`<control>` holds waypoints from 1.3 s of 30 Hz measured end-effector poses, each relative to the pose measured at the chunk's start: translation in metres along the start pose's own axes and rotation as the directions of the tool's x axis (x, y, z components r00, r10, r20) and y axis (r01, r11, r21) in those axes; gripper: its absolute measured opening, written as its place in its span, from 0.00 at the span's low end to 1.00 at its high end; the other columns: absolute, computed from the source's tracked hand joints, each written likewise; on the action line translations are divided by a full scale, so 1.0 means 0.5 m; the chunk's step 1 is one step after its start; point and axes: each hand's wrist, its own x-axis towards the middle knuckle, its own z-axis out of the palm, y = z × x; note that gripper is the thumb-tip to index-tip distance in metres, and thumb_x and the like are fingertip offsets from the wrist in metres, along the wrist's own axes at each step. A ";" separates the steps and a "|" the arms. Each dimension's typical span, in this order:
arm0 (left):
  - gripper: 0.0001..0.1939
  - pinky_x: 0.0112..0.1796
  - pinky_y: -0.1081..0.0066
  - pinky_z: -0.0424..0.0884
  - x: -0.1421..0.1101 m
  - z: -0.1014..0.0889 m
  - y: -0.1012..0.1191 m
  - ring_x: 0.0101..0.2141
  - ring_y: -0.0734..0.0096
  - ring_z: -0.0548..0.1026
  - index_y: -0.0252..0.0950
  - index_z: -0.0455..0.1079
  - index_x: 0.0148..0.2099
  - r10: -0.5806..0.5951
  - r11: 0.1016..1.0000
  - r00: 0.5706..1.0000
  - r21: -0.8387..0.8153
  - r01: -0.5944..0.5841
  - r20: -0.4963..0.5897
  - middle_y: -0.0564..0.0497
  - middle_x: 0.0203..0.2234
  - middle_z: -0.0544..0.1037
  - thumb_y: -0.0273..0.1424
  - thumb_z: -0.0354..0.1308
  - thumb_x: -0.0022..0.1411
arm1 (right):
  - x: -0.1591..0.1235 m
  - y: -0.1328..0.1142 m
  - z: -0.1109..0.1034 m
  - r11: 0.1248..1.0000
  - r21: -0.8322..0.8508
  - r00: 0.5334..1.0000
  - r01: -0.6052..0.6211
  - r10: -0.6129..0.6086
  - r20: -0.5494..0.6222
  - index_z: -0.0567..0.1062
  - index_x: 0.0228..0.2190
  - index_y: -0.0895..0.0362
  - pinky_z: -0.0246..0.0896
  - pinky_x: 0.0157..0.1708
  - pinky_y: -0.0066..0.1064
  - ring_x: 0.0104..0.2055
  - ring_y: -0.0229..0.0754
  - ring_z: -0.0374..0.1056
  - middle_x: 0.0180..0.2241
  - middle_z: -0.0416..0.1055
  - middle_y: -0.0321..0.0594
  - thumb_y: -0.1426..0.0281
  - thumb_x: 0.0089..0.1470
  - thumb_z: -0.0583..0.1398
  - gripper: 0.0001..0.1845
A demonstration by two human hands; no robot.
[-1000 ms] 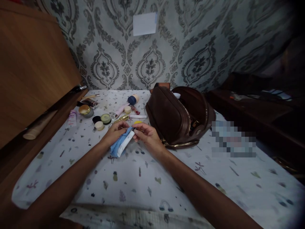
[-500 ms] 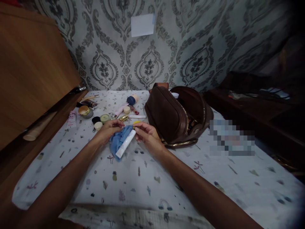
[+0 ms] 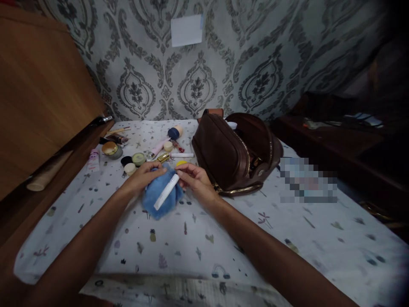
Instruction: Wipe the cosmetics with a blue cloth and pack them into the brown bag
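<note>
Clearly, both hands are at work near the middle of the sheet (image 3: 185, 251), just left of the bag (image 3: 220, 147). Narrow and pinched, the grip of the right hand (image 3: 198, 181) has the far end of the white tube (image 3: 166, 192) between thumb and fingers. The tube slants across the blue cloth (image 3: 151, 196), its other end pointing near and left. The left hand (image 3: 143, 177) has its thumb and fingers closed on the far left edge of the cloth, so that grip is narrow too.

Just beyond the hands lie the yellow thing (image 3: 181, 163), partly hidden, the gold lipstick (image 3: 162, 158) and the white stick (image 3: 182, 155). Farther back come the pink bottle (image 3: 158, 149), the small pot (image 3: 168, 146) and the navy cap (image 3: 173, 133). Left of these sit the green jar (image 3: 138, 159), the black lid (image 3: 126, 161) and the cream pot (image 3: 129, 169), close together; the gold-lidded jar (image 3: 110, 148) stands farther left, with the pink tube (image 3: 93, 160) near it. The bag gapes open on its right side.
</note>
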 end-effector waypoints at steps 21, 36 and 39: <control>0.25 0.24 0.77 0.62 -0.012 0.032 0.003 0.22 0.78 0.69 0.37 0.64 0.39 -0.065 0.881 0.971 -0.443 0.165 0.232 0.57 0.27 0.73 0.44 0.71 0.47 | -0.010 -0.015 0.011 0.972 -0.226 0.997 0.066 -0.072 -0.016 0.71 0.27 0.57 0.54 0.19 0.23 0.18 0.31 0.59 0.18 0.64 0.28 0.52 0.46 0.68 0.21; 0.19 0.24 0.78 0.60 -0.018 -0.002 -0.006 0.22 0.79 0.64 0.35 0.66 0.36 -0.067 0.877 0.945 -0.432 0.209 0.321 0.57 0.25 0.68 0.40 0.70 0.49 | -0.001 -0.028 0.006 0.983 -0.163 0.959 0.082 -0.123 -0.256 0.69 0.21 0.56 0.50 0.16 0.24 0.16 0.31 0.56 0.14 0.63 0.29 0.55 0.45 0.68 0.20; 0.19 0.24 0.78 0.59 -0.017 -0.006 -0.010 0.22 0.79 0.64 0.35 0.67 0.36 -0.046 0.885 0.944 -0.425 0.191 0.328 0.57 0.25 0.68 0.39 0.70 0.49 | 0.001 -0.024 0.007 0.993 -0.100 0.967 0.057 -0.080 -0.243 0.69 0.22 0.56 0.49 0.16 0.23 0.16 0.30 0.56 0.14 0.63 0.29 0.55 0.44 0.69 0.21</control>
